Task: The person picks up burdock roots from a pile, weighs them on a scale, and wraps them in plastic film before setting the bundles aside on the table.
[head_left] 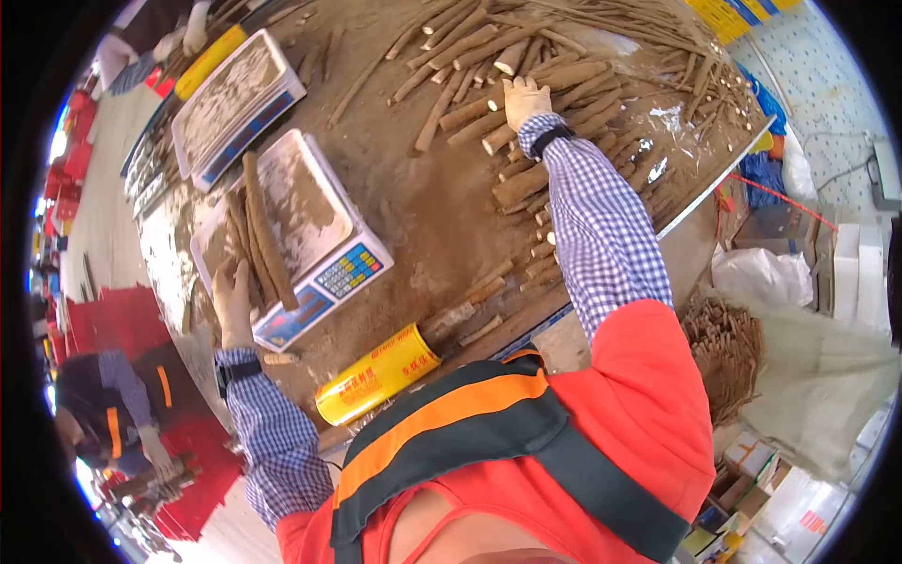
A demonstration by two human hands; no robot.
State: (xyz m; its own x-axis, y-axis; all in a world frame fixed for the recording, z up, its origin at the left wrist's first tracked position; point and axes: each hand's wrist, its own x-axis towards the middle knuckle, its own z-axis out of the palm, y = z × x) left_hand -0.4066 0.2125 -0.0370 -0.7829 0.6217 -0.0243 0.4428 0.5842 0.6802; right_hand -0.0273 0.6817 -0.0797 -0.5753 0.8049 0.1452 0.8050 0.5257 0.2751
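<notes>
My left hand is at the front left corner of the nearer digital scale, its fingers curled against brown yam roots that lie lengthwise across the dusty tray. Part of the grip is hidden behind my fingers. Further off to the right, my right hand reaches onto a pile of long yams, fingers bent over one of them. Several pale cut ends face me beneath that hand. The scale's blue keypad shows at its front right.
A second scale stands behind the first. A yellow film roll lies at the table's near edge. Thinner roots cover the far right. At lower left a co-worker's hand is over roots on red material. Bundled roots stand right.
</notes>
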